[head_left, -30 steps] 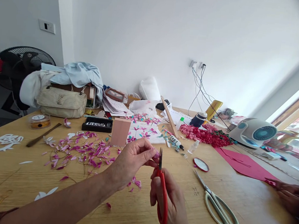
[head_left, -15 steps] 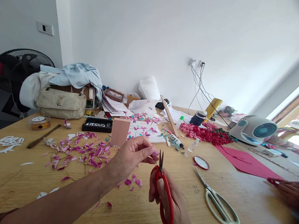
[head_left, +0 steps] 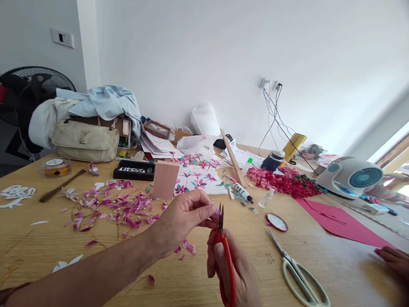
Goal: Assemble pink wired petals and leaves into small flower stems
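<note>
Between thumb and fingers, my left hand (head_left: 189, 219) pinches a small pink petal (head_left: 216, 215) above the table. My right hand (head_left: 235, 275) grips red-handled scissors (head_left: 229, 277), their dark blades pointing up and standing slightly apart. The petal is right beside the blades; whether they touch it I cannot tell. Below and left of my left hand, many pink petals (head_left: 133, 209) with thin stems lie scattered on the wooden table (head_left: 191, 300). A few loose pink petals (head_left: 188, 247) lie just under my wrist.
Larger pale-handled scissors (head_left: 304, 281) lie to the right, near a small round red-rimmed dish (head_left: 277, 222). A co-worker's hand (head_left: 401, 259) rests by red paper (head_left: 341, 223). Behind stand a black tray (head_left: 134, 170), a pinkish block (head_left: 165, 181) and a glue bottle (head_left: 243, 192).
My left hand has moved slightly right, bringing the petal up against or next to the scissor blades. The co-worker's hand has shifted a little on the right.
</note>
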`<state>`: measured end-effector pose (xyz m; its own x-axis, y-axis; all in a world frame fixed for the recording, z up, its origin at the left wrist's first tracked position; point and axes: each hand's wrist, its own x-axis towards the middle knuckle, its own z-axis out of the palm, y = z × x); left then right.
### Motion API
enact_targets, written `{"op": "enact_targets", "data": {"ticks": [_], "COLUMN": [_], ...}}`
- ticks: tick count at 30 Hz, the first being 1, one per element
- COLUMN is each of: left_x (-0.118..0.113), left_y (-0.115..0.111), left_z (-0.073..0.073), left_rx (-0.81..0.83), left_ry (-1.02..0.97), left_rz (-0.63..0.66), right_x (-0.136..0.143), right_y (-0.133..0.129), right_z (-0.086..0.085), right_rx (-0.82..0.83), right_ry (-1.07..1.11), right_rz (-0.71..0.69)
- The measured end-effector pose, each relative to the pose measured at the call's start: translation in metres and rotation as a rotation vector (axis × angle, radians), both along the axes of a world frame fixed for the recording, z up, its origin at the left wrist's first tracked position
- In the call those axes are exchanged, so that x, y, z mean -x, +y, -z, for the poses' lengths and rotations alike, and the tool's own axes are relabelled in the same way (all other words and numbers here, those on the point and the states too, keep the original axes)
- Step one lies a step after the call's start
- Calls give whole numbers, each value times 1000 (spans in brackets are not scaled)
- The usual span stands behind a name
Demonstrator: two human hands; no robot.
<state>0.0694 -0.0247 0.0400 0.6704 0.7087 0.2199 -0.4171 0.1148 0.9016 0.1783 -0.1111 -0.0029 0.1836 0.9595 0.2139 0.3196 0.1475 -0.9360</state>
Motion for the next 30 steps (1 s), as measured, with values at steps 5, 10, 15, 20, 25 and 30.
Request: {"op": "enact_targets", "data": {"ticks": [5, 10, 15, 20, 25, 30], "left_x": [0, 0, 1, 3, 4, 5], "left_y": [0, 0, 2, 5, 5, 5], "left_z": [1, 1, 0, -1, -2, -1], "left_rx": [6, 5, 0, -35, -54, -82], "left_ry": [0, 10, 34, 71, 111, 128], "left_rz": [-1, -1, -14, 4, 68, 119], "right_x": [-2, -2, -4, -16, -27, -29], "right_y": [1, 0, -3, -6, -11, -13], "right_z": [3, 7, 6, -1, -9, -18], "right_rx": [-18, -25, -26, -24, 84, 140], "right_ry": [-11, -33, -6, -25, -88, -130], "right_rz": [22, 57, 51, -35, -97, -116]}}
